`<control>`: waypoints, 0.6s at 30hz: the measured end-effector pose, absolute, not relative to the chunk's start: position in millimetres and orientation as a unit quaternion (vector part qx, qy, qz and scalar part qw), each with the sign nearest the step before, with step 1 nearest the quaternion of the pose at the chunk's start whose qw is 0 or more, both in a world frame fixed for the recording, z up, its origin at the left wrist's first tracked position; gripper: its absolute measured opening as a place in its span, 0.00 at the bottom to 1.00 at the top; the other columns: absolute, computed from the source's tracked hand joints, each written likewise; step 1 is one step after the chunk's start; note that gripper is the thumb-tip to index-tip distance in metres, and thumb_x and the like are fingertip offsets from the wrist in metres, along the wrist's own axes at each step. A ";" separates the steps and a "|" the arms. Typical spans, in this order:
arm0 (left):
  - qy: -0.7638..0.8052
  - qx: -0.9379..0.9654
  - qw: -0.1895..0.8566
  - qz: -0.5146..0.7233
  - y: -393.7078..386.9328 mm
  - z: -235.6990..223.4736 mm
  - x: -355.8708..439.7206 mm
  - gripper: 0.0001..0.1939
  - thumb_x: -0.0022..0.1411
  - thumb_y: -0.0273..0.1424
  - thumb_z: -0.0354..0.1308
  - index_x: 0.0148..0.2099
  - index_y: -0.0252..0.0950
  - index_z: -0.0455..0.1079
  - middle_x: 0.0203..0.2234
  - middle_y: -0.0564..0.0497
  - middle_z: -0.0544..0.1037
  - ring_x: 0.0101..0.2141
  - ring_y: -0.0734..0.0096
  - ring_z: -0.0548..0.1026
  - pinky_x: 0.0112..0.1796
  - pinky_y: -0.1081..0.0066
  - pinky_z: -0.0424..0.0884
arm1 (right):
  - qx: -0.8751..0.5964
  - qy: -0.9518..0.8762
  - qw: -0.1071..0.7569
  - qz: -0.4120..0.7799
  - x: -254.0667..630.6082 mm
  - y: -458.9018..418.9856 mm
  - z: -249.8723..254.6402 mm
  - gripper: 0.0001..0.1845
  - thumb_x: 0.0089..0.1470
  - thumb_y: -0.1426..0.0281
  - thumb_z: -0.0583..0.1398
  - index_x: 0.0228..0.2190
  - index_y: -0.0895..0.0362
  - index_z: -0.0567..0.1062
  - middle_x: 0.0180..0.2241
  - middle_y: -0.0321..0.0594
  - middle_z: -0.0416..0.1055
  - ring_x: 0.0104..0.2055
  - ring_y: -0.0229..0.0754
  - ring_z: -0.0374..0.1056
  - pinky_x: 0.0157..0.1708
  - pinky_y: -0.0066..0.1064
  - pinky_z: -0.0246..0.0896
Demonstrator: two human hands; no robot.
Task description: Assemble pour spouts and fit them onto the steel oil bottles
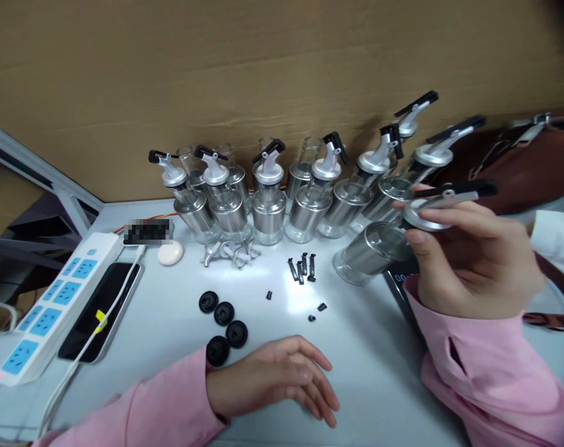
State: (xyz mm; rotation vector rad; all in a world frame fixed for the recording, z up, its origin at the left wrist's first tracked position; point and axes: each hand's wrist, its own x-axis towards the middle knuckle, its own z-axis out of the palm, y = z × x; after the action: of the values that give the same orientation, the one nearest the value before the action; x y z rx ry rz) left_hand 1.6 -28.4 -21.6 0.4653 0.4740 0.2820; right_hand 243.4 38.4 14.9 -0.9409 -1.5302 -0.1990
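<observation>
At the right, my right hand [477, 254] pinches the silver collar of a pour spout [422, 214] with a black lever. This spout is at the mouth of a glass bottle [366, 253] with a steel sleeve; my fingers partly hide the join. My left hand [282, 379] hovers low over the table or rests on it, fingers loosely spread and holding nothing. Near its wrist are several black round stoppers [223, 313]. Ahead of it lie small black levers [302, 268], tiny black pieces [322, 307] and loose silver spouts [230, 253].
A row of similar bottles [269, 211], several with spouts fitted, stands along the cardboard wall [263, 68]. On the left are a power strip [53, 310], a phone [100, 310] with a cable, and a round white object [170, 252]. A brown bag [533, 161] sits at right.
</observation>
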 end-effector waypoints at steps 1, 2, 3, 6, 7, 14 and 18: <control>0.232 0.227 0.936 0.136 -28.1 -21.2 1.6 0.21 0.52 0.41 0.65 0.41 0.30 0.66 0.30 0.45 0.76 0.30 0.70 0.77 0.35 0.71 0.66 | -0.417 -0.675 0.600 -0.099 244.5 38.2 15.6 0.24 0.46 0.79 0.63 0.46 0.51 0.73 0.37 0.44 0.70 0.40 0.48 0.70 0.37 0.43 0.67; 0.230 0.227 0.937 0.136 -27.8 -20.9 1.6 0.21 0.52 0.40 0.65 0.41 0.30 0.65 0.30 0.45 0.76 0.30 0.70 0.77 0.36 0.71 0.66 | -0.433 -0.686 0.571 -0.122 245.4 37.9 16.6 0.26 0.46 0.77 0.64 0.48 0.50 0.72 0.39 0.46 0.69 0.42 0.50 0.69 0.39 0.46 0.66; 0.227 0.227 0.937 0.135 -27.6 -20.9 1.6 0.21 0.52 0.40 0.65 0.41 0.30 0.65 0.31 0.45 0.76 0.30 0.70 0.77 0.36 0.71 0.66 | -0.453 -0.696 0.536 -0.152 245.8 37.5 17.8 0.29 0.45 0.75 0.65 0.50 0.49 0.70 0.42 0.48 0.67 0.43 0.52 0.68 0.40 0.48 0.65; 0.224 0.226 0.938 0.136 -26.9 -21.7 1.7 0.20 0.54 0.39 0.64 0.42 0.30 0.66 0.31 0.45 0.76 0.31 0.69 0.77 0.36 0.71 0.65 | -0.514 -0.705 0.439 -0.216 244.5 35.7 20.1 0.38 0.42 0.68 0.68 0.56 0.49 0.65 0.46 0.52 0.60 0.44 0.54 0.64 0.36 0.45 0.65; 0.225 0.227 0.938 0.135 -26.8 -22.0 1.8 0.20 0.54 0.40 0.63 0.42 0.30 0.66 0.31 0.45 0.76 0.31 0.69 0.77 0.36 0.71 0.65 | -0.521 -0.707 0.425 -0.219 243.5 35.1 19.9 0.40 0.43 0.67 0.67 0.57 0.49 0.62 0.43 0.50 0.59 0.42 0.52 0.64 0.33 0.42 0.65; 0.260 0.368 0.869 0.204 -33.2 -16.5 -1.0 0.15 0.58 0.37 0.59 0.41 0.32 0.63 0.31 0.47 0.73 0.30 0.72 0.74 0.34 0.71 0.67 | -0.529 -0.711 0.391 -0.247 235.5 34.5 11.8 0.24 0.49 0.78 0.61 0.49 0.52 0.69 0.31 0.41 0.66 0.30 0.41 0.64 0.30 0.32 0.67; 0.281 0.707 0.568 0.314 -38.2 -10.7 -7.6 0.10 0.59 0.20 0.51 0.43 0.36 0.63 0.35 0.48 0.70 0.37 0.71 0.69 0.39 0.70 0.66 | -0.522 -0.721 0.381 -0.250 231.9 34.8 11.4 0.08 0.48 0.78 0.61 0.32 0.56 0.73 0.33 0.47 0.71 0.34 0.47 0.68 0.33 0.38 0.68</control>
State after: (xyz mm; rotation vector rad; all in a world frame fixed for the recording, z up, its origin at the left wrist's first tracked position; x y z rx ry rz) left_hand -7.6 -38.2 -10.7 1.6620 0.6607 0.7374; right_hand 231.9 34.8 11.4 -1.3312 -1.8409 -0.6374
